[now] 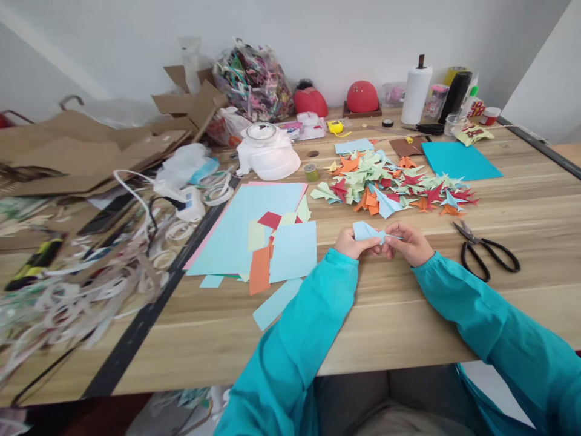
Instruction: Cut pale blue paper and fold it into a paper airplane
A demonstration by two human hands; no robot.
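Note:
Near the table's front, a small folded light-blue paper [365,231] is held between both hands. My left hand [354,243] pinches its left, wider part, thumb on top. The fingers of my right hand [408,243] are closed on its narrow right end. Just beyond the hands lies a pile of folded paper pieces [372,175] in green, orange, red and blue. Left of my left hand are a light-blue square sheet [294,251], an orange strip [259,270] and a light-blue strip [276,303]. Black-handled scissors [486,245] lie partly open to the right.
Large blue sheets [245,221] lie left of centre, and a turquoise stack [460,160] is at the back right. Tangled white straps [68,303], cardboard [86,148] and a power strip [191,204] crowd the left. A white roll [416,94] stands at the back.

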